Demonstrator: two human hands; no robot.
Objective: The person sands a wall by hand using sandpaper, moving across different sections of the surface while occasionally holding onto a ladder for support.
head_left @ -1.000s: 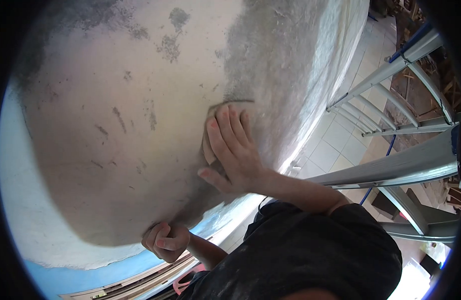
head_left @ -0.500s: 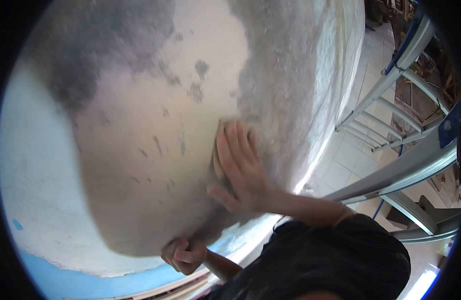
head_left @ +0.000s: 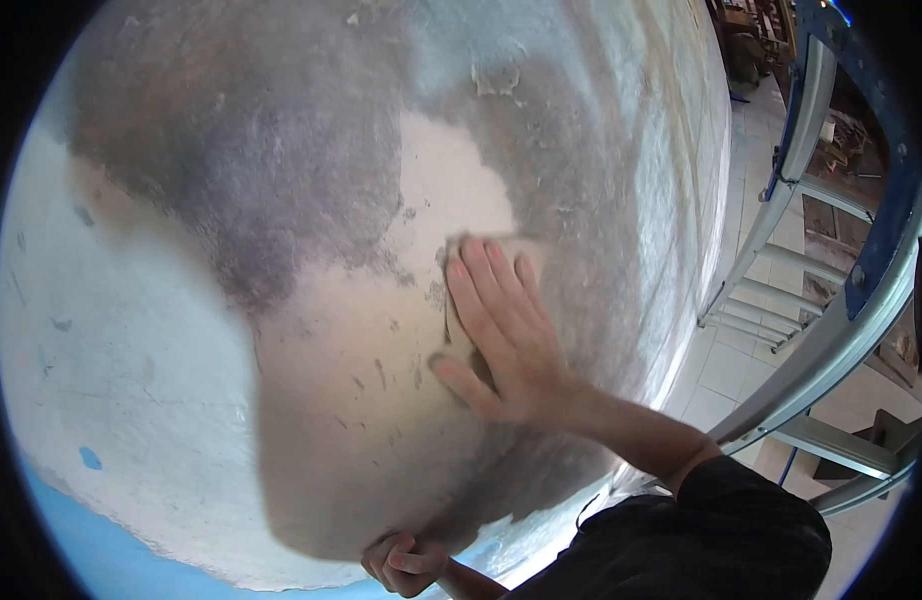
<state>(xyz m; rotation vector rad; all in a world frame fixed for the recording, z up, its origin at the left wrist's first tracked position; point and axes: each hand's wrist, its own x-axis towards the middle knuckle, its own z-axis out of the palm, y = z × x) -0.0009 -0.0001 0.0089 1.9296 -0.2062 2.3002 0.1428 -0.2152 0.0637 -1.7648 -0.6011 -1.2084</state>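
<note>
My right hand (head_left: pixel 506 335) lies flat against a large curved painted surface (head_left: pixel 331 420), fingers together and thumb apart. Beneath its palm and fingers is a tan piece of what looks like folded sandpaper (head_left: pixel 461 343), pressed to the surface and mostly hidden by the hand. The paint there shows beige, grey-brown and pale blue patches, with dark scuff marks around the fingers. Lower down, my left hand (head_left: pixel 406 563) is curled into a loose fist at the lower edge of the beige patch, with nothing visible in it.
A metal ladder (head_left: pixel 781 270) with blue parts stands on the right, close to my right arm. Behind it lie a tiled floor (head_left: pixel 721 375) and clutter at the upper right. Flaking paint (head_left: pixel 496 78) shows higher on the curved surface.
The view has shifted, so the surface's patches appear lower and further right. My right hand with the sandpaper sits higher on the beige patch, nearer its narrow upper part. My left hand stays curled.
</note>
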